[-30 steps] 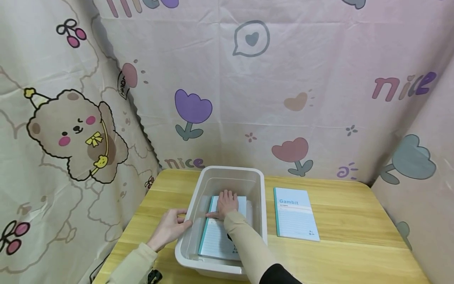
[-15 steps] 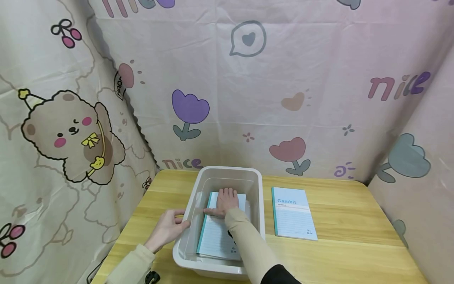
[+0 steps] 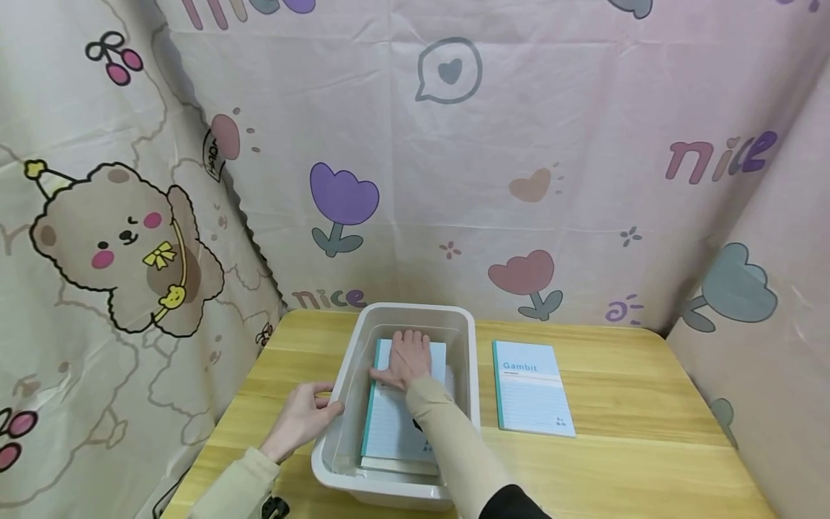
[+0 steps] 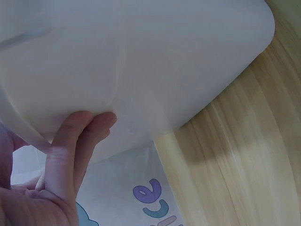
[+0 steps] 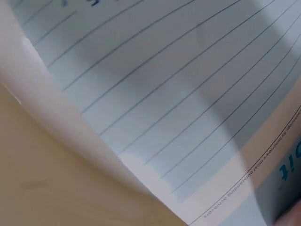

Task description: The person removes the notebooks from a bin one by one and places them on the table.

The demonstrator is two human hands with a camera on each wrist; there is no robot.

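A white plastic bin (image 3: 476, 382) stands on the wooden table. My left hand (image 3: 301, 418) pinches its left rim, the thumb over the edge; in the left wrist view, two fingers (image 4: 68, 150) press the bin's outer wall from below the rim. Inside the bin lies a light-blue lined notebook (image 3: 392, 429) with a teal spine, and a pale edge of something under it shows at the near end. My right hand (image 3: 408, 359) rests on its upper part with fingers extended and thumb spread left. The notebook cover (image 5: 141, 89) fills most of the right wrist view.
A second light-blue notebook (image 3: 534, 389), marked "Gambit", lies flat on the table (image 3: 622, 447) to the right of the bin. Patterned curtains (image 3: 415, 144) hang behind and at both sides. A small black object (image 3: 275, 507) is near the left sleeve.
My right hand has moved toward the bin's far end, and the notebook under it has slid the same way, baring a pale edge at its near end. The left hand keeps its hold.
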